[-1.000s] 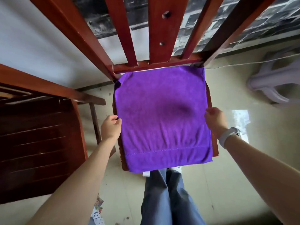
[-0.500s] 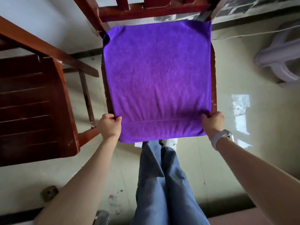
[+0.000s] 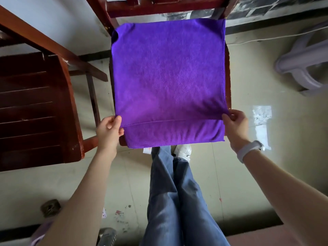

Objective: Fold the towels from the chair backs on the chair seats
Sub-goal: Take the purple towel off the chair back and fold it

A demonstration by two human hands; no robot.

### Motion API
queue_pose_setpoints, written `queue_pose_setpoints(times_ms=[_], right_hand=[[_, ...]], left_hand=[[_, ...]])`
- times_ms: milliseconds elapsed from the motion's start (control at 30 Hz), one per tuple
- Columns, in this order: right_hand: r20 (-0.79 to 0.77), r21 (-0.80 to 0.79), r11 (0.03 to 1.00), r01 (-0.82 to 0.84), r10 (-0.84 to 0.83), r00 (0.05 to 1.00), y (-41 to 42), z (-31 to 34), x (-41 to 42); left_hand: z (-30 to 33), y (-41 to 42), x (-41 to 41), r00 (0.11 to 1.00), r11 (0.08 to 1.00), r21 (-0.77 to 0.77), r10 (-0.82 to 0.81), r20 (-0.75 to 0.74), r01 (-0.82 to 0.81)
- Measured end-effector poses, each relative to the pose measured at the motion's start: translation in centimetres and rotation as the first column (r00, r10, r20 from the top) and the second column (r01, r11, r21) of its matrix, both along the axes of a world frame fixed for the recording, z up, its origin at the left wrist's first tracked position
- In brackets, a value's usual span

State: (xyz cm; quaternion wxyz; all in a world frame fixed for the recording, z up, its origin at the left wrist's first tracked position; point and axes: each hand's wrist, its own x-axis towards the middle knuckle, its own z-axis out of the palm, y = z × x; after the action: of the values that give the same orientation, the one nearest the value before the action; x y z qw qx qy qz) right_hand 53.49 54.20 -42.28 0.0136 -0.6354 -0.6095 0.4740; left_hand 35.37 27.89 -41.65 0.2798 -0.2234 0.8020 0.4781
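Note:
A purple towel (image 3: 168, 77) lies spread over the seat of a red-brown wooden chair (image 3: 228, 82), covering nearly all of it and hanging over the front edge. A stitched hem line crosses it near the front. My left hand (image 3: 109, 130) pinches the towel's near left edge at that line. My right hand (image 3: 234, 122) pinches the near right edge, lifting the cloth a little there. The chair back's lower rail (image 3: 159, 8) shows at the top, bare of towels.
A second dark wooden chair (image 3: 35, 107) stands close on the left, its seat bare. A pale plastic stool (image 3: 305, 68) lies on the floor at the right. My legs in jeans (image 3: 177, 192) stand right before the chair. A floor drain (image 3: 50, 207) sits lower left.
My hands slid from the towel's mid sides down to its near edge and now pinch it at both sides. The view tilted down, so the chair back left the frame.

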Motion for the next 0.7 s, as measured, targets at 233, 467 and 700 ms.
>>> queue_pose_setpoints(times_ms=[233, 467, 700], right_hand=[[0.140, -0.212, 0.965, 0.154, -0.126, 0.982, -2.1, -1.2, 5.2], [0.175, -0.338, 0.916, 0.216, -0.164, 0.971, -3.3, -1.8, 5.2], [0.185, -0.305, 0.947, 0.097, -0.041, 0.982, -3.0, -2.0, 5.0]], left_hand=[[-2.4, -3.5, 4.8, 0.980, 0.983, -0.181, 0.024, 0.198, 0.012], [-3.4, -2.8, 6.4, 0.957, 0.984, -0.135, 0.150, 0.250, -0.119], [-3.1, -3.0, 6.2, 0.920, 0.989, -0.005, 0.139, 0.365, -0.147]])
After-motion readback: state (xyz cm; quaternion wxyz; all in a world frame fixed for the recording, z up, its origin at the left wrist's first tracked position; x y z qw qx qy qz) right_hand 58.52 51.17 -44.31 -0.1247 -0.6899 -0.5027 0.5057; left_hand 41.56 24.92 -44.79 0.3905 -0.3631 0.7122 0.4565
